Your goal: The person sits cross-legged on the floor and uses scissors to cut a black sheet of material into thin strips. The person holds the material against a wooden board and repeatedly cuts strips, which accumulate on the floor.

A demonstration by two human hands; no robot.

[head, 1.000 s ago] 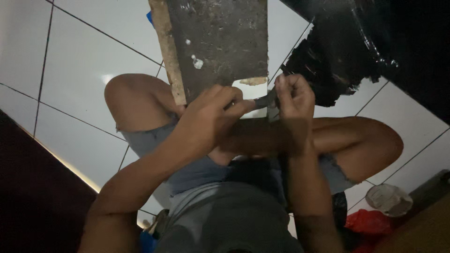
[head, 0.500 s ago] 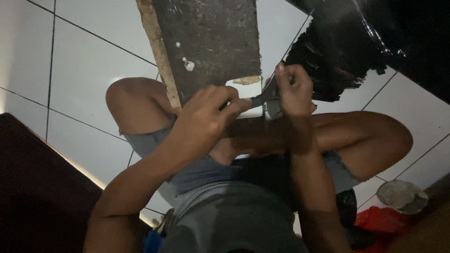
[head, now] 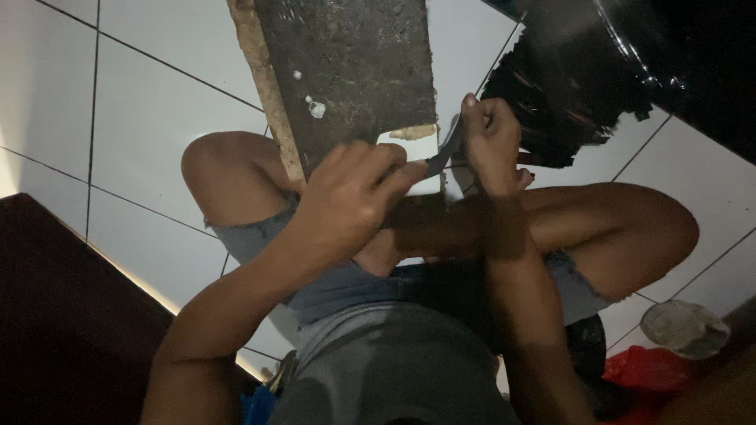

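Grey cloth of a shirt point(head: 394, 370) fills the bottom of the view, close to the camera. Two bare arms reach out from it over blue shorts point(head: 354, 283) and bent knees. A red bag point(head: 654, 370) lies low on the right, with a pale round thing point(head: 683, 327) just beside it; it is too dim to tell what that is.

Further out, the left hand point(head: 350, 201) curls shut, and its finger and thumb pinch one end of a small dark strip point(head: 443, 153). The right hand point(head: 490, 134) is a tight fist that grips the other end of the strip, with the thumb up. The strip hangs between the two hands, above the crossed legs. A small white piece point(head: 421, 161) sits right behind it, but I cannot tell if the hands touch it.

Past the hands, a rough dark board point(head: 346, 71) with a light wooden edge lies on the white floor tiles point(head: 150, 110). It has a few white spots on it. A shiny black plastic sheet point(head: 583, 86) lies crumpled at the top right, near the right hand.
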